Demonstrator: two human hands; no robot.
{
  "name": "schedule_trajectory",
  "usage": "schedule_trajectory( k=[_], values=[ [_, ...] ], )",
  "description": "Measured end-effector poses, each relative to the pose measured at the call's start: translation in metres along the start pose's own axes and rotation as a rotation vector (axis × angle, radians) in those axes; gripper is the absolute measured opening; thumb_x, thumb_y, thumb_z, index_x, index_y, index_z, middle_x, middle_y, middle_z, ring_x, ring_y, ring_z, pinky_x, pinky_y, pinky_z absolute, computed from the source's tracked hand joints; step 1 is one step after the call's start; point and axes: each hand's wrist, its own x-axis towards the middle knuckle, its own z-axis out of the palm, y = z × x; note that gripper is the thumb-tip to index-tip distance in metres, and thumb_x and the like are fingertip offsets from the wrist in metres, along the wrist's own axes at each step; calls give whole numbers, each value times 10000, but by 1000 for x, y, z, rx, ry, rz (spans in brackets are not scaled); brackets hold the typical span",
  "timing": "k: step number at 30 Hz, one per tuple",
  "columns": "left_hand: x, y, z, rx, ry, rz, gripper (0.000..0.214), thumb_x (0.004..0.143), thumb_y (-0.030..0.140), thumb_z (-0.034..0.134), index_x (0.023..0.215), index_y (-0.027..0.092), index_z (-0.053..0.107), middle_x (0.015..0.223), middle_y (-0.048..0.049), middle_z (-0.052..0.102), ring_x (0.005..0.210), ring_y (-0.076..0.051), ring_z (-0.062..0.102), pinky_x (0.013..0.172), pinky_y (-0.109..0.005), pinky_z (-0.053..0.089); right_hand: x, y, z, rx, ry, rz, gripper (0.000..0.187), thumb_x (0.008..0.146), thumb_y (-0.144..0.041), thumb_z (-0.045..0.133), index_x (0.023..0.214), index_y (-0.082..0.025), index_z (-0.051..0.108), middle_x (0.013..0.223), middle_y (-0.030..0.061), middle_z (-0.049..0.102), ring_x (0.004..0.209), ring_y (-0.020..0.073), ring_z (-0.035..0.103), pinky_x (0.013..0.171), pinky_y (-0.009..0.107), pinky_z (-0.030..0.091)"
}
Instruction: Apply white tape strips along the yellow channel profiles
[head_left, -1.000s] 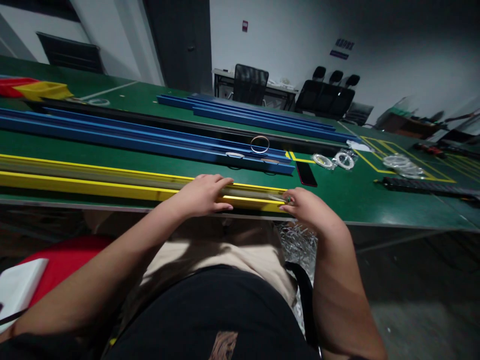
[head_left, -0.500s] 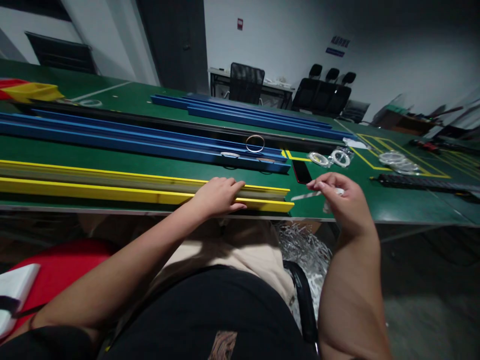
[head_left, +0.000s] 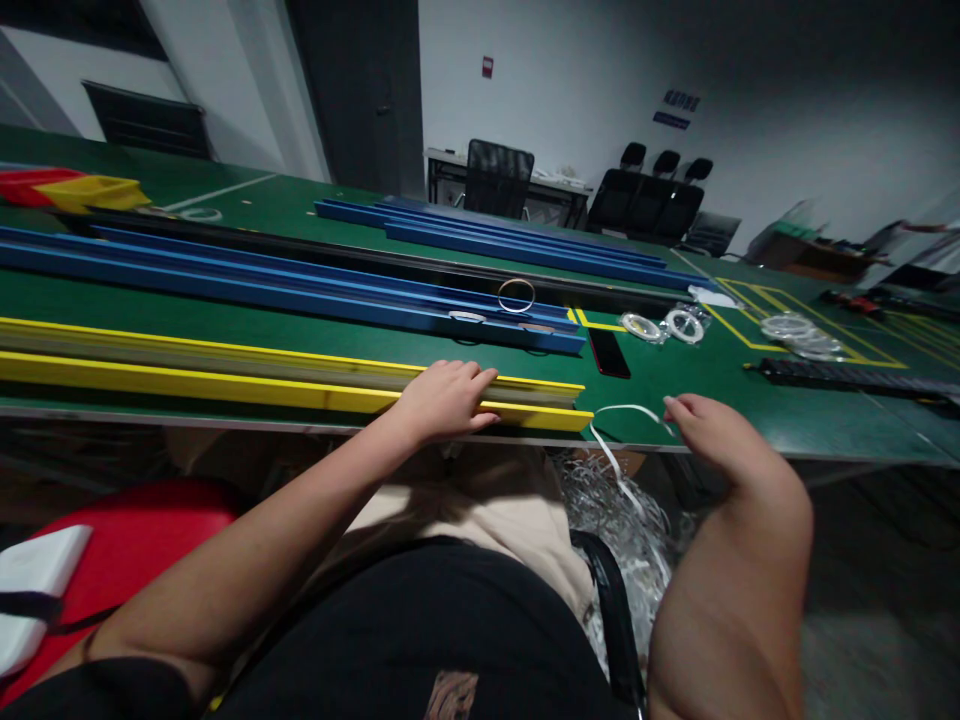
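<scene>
While the left hand (head_left: 448, 402) grips a yellow channel (head_left: 225, 386), a white strip (head_left: 613, 462) curls by the right hand (head_left: 712, 432)

The channel lies along the green table's (head_left: 750, 410) near edge, left fingers clamped over its front wall. Whether the right fingertips pinch the strip, I cannot tell.

left fingers (head_left: 471, 374) curl over while right fingers (head_left: 679, 406) pinch together.

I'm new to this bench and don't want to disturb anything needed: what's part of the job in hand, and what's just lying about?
In hand:
yellow channel, under the left hand
white strip, at the right hand

Seemingly just lying about:
blue channels
phone
bagged coils
red tray
yellow tray
</scene>
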Motion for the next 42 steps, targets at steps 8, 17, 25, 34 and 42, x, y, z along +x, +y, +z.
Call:
schedule_trajectory(
  k=[8,17,25,34,42],
  values=[
    [-1,0,-1,-47,-6,-16,677,895,628,572,1431,223,492,1197,-137,668,1100,-324,633,916,-425,428,4,-45,14,-10,13,-225,240,951,-372,524,843,-219,673,805,63,718,709,191,616,614,294,363],
    [-8,-10,-8,-144,12,-36,768,909,725,474,1516,258,424,1443,-123,576,1243,-304,587,1012,-411,410,37,-141,28,-11,15,-460,205,971,-368,538,952,-226,684,926,55,736,754,158,613,627,263,350],
    [-30,-52,-16,-69,-101,-103,737,877,789,449,1348,239,583,1146,-121,704,1035,-306,671,840,-384,459,75,-195,35,-140,56,-579,232,982,-341,503,978,-231,707,1013,79,753,840,193,648,655,276,370],
    [0,-9,-9,-57,-33,-46,666,889,778,433,1193,226,651,1008,-126,713,942,-303,692,775,-388,486,139,-257,53,-181,-35,-659,316,960,-266,547,1236,-173,670,1271,156,675,1109,252,635,914,325,458],
    [-3,-9,-9,-162,-16,37,697,906,682,531,1446,243,504,1272,-122,683,1142,-297,652,942,-391,474,141,-261,67,-142,98,-590,340,1034,-225,357,1260,-115,587,1315,201,560,1107,251,591,910,337,438]
  ],
)
